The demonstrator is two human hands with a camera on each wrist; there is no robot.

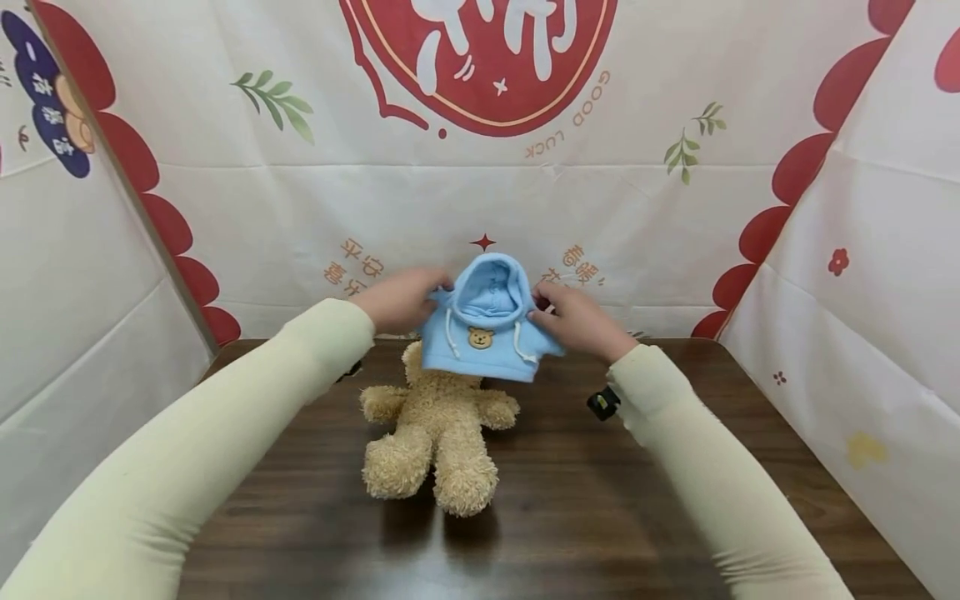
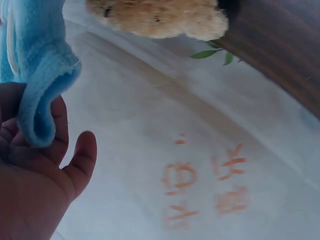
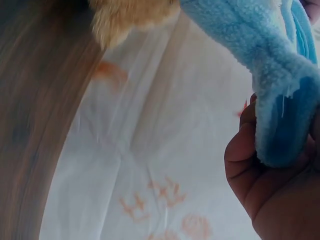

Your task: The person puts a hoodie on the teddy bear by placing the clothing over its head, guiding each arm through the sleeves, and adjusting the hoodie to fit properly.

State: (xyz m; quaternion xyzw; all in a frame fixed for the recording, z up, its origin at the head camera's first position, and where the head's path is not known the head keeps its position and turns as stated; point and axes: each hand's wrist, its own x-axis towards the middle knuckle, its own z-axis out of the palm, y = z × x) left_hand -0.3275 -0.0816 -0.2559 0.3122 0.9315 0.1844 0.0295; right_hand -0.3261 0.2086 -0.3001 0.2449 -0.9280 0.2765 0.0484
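A small light-blue hoodie (image 1: 480,350) with white drawstrings and a bear-face patch is held up between both hands, its hood toward the back wall. My left hand (image 1: 405,300) grips it near one sleeve; the sleeve's open cuff (image 2: 50,95) shows in the left wrist view. By the other sleeve (image 3: 285,115), my right hand (image 1: 576,318) holds the hoodie with curled fingers. Under it lies a tan plush teddy bear (image 1: 438,412) on its back, legs toward the front. The hoodie hides most of the bear's head; one ear shows at its left edge.
The dark wooden table (image 1: 585,517) reaches back to a white printed cloth wall (image 1: 600,208) close behind the hands. Similar cloth walls stand along the left and right sides. A small black device (image 1: 603,403) sits at the right wrist.
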